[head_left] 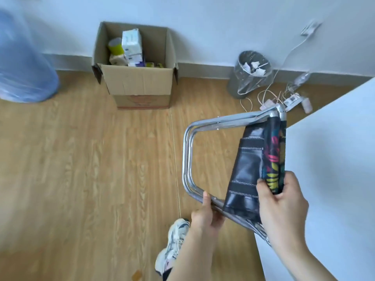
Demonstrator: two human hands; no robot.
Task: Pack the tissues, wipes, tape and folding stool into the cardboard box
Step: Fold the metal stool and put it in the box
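I've got the folding stool (239, 165) collapsed flat in mid-air at near right, left hand (205, 218) clenched on its near chrome tube, right hand (282, 201) grasping the fabric seat, and the cardboard box (140, 86) stands far left of both, nearer my left grip.

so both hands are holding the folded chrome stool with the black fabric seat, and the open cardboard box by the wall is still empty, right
Not quite. The open cardboard box by the wall is not empty: the head view shows a white tissue pack and other items inside. The rest holds: the left hand and right hand both grip the folded chrome stool with the black fabric seat.
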